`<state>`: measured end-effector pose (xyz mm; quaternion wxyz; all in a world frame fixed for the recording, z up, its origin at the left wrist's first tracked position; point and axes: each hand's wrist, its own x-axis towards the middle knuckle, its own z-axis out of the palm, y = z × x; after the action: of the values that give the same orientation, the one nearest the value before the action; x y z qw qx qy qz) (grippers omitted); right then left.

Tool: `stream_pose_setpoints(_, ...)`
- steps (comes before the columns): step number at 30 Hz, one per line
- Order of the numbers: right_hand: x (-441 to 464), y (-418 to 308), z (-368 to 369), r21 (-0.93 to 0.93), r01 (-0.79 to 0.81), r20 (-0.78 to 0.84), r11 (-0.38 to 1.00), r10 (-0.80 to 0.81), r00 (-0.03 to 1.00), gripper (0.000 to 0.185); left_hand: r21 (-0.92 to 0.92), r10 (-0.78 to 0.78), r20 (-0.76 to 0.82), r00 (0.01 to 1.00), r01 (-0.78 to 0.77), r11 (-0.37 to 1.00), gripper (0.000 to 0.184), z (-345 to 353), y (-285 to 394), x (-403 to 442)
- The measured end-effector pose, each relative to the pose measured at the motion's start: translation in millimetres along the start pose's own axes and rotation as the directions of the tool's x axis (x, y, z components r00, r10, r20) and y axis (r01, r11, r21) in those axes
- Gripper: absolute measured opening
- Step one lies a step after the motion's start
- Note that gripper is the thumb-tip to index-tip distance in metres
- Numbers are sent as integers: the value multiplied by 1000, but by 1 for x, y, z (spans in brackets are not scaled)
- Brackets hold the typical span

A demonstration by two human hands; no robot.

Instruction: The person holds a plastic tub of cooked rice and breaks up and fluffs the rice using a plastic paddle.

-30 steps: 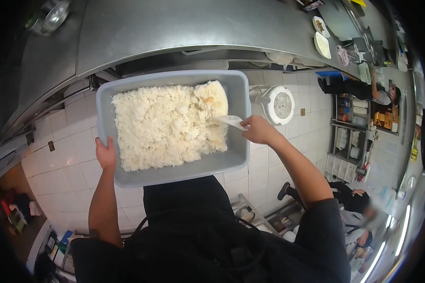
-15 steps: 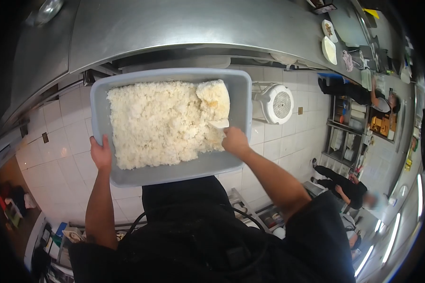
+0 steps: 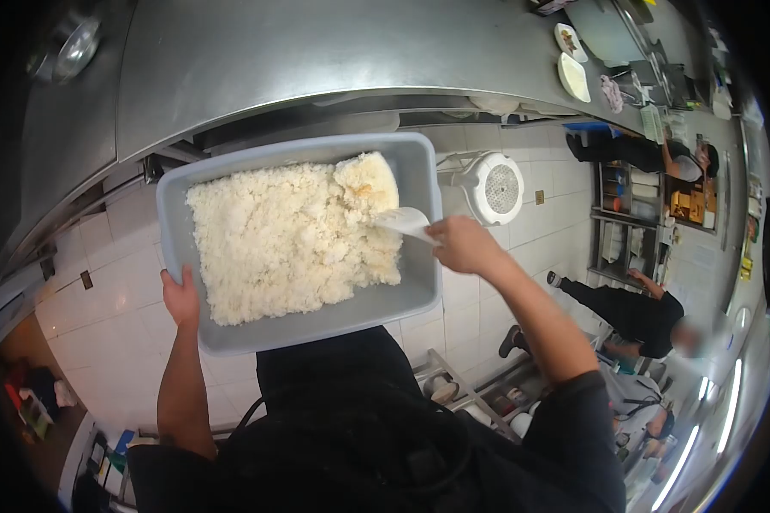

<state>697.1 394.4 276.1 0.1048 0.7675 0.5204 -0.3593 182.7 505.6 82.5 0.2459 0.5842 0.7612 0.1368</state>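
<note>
A grey plastic tub (image 3: 316, 332) holds a wide layer of white rice (image 3: 274, 239), with a smoother, slightly browned lump at its right end. My left hand (image 3: 180, 296) grips the tub's left wall, thumb on the rim side and the other fingers outside. Over the tub's right wall, my right hand (image 3: 466, 244) is closed round the handle of a white rice paddle (image 3: 405, 222). The paddle's blade touches the rice at the right side, just below the lump.
A steel counter (image 3: 316, 51) runs beyond the tub, with two white dishes (image 3: 573, 77) at its right. A white round-topped stool (image 3: 496, 188) stands right of the tub. Several people (image 3: 633, 316) are at the right, near shelves (image 3: 616, 244).
My right hand went in over the rice with the paddle, then drew back to the right. The tub sits slightly lower and further left in view. A co-worker at the right has moved along the floor.
</note>
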Motion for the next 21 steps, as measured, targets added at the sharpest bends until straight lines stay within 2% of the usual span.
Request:
stream_pose_setpoints(2, 19, 0, -15, -36, 19, 47, 999, -17, 999, 33, -14, -15, 13, 1000, 15, 1000, 39, 1, 0, -1)
stream_pose_setpoints(5, 59, -8, -7, -161, -39, 155, 986, 65, 986, 28, -34, -21, 30, 999, 22, 999, 39, 1, -3, 0)
stream_pose_setpoints(8, 69, -3, 10, -119, -73, 180, 990, 94, 979, 23, -4, -36, 44, 998, 36, 999, 38, -4, 6, -4)
stream_pose_setpoints(10, 72, -3, 28, -78, -69, 101, 995, 77, 992, 19, -19, -37, 21, 999, 37, 999, 37, 0, 7, -5)
stream_pose_setpoints(12, 70, 5, 80, -11, -121, 166, 993, 121, 979, 18, -27, -31, -7, 999, 31, 999, 36, -2, 5, -1)
stream_pose_setpoints(13, 64, 18, 132, -1, -40, 5, 999, 40, 999, 20, -29, -49, 10, 999, 49, 998, 36, -3, 3, 0)
stream_pose_setpoints(14, 53, -1, 141, 17, -200, 86, 980, 198, 976, 38, -34, -65, 34, 997, 66, 997, 36, 1, 2, 2)
stream_pose_setpoints(15, 38, 2, 159, -1, -200, 116, 980, 199, 973, 38, -23, -95, 49, 994, 97, 995, 36, 2, 1, -5)
stream_pose_setpoints(17, 16, 9, 192, 137, -271, -112, 953, 286, 952, 54, -67, -77, 98, 992, 83, 994, 38, -5, 7, 0)
stream_pose_setpoints(18, 15, 3, 196, 139, -249, -111, 959, 265, 958, 54, -61, -86, 77, 993, 90, 994, 38, -5, 5, 2)
stream_pose_setpoints(21, 2, -3, 187, 137, -326, -89, 935, 340, 936, 65, 69, -55, 34, 998, 53, 996, 40, -3, -2, -1)
